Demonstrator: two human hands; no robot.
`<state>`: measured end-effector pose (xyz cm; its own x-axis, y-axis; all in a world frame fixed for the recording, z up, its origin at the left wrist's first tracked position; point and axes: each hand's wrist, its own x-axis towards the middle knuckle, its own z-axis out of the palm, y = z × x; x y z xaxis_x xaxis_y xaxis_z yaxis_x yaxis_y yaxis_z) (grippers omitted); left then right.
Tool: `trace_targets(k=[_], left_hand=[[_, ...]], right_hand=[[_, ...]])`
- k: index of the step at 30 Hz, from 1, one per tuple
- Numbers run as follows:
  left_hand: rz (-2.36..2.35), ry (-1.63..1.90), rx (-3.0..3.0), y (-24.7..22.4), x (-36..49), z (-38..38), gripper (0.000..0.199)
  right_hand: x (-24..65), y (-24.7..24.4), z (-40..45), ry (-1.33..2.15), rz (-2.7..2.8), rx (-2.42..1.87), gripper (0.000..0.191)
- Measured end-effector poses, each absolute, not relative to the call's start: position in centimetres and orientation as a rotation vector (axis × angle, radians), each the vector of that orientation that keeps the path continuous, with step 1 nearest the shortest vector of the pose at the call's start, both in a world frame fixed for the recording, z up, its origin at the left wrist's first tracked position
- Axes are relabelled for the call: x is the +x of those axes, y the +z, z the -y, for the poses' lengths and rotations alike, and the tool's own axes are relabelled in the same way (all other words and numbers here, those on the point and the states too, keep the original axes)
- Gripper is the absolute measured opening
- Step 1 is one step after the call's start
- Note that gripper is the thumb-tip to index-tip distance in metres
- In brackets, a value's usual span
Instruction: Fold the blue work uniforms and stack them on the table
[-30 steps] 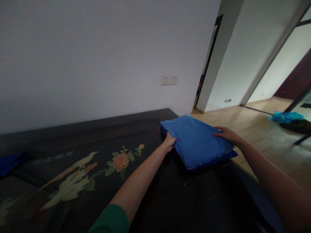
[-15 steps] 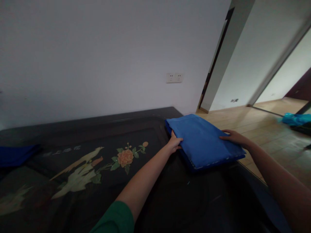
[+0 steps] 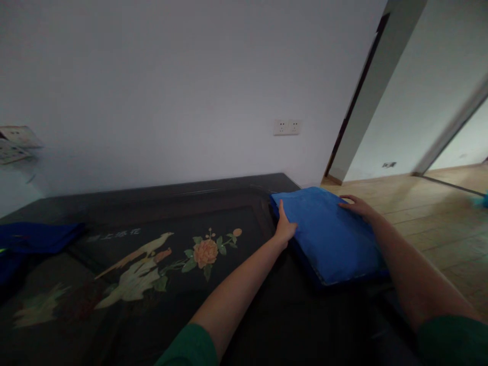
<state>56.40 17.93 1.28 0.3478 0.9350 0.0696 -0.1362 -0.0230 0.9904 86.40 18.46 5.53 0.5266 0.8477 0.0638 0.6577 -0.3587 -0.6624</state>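
A light-blue folded cloth (image 3: 331,234) lies on top of darker blue folded cloth (image 3: 305,259) at the right end of the black table. On its left edge rests my left hand (image 3: 285,227), index finger stretched toward the far corner and thumb lying on top. At the far right edge is my right hand (image 3: 358,206), its index finger and thumb apart and touching the light-blue cloth. The remaining fingers of both hands are mostly hidden. My right forearm covers the near right part of the cloth.
The black table (image 3: 229,315) bears a painted bird and flower design. More dark-blue cloth (image 3: 46,238) lies at its left end. A white wall with a double socket (image 3: 287,127) stands behind. To the right, wooden floor (image 3: 438,213) extends past the table edge.
The view has turned slightly left. The raised edge of the light-blue cloth now lies flatter on the darker one. My left index finger has come from beneath the edge to the top.
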Motion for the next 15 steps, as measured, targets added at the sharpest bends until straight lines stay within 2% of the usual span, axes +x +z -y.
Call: trace_targets(k=[2,4,12,15], left_hand=[[-0.889,1.019,1.368,1.1,56.6,-18.8,0.088],[-0.94,1.01,1.408,0.7,56.8,-19.6,0.078],[-1.02,0.963,1.536,1.4,56.1,-19.5,0.09],[-1.027,1.003,1.609,2.7,52.6,-18.7,0.087]], right_hand=[[86.1,5.9,-18.6,0.328,1.273,-2.076,0.049],[85.8,6.1,-18.4,0.174,1.351,-2.028,0.045],[85.8,3.6,-18.0,-0.22,1.573,-2.333,0.042],[86.0,3.1,-18.0,-0.362,1.636,-2.415,0.045]])
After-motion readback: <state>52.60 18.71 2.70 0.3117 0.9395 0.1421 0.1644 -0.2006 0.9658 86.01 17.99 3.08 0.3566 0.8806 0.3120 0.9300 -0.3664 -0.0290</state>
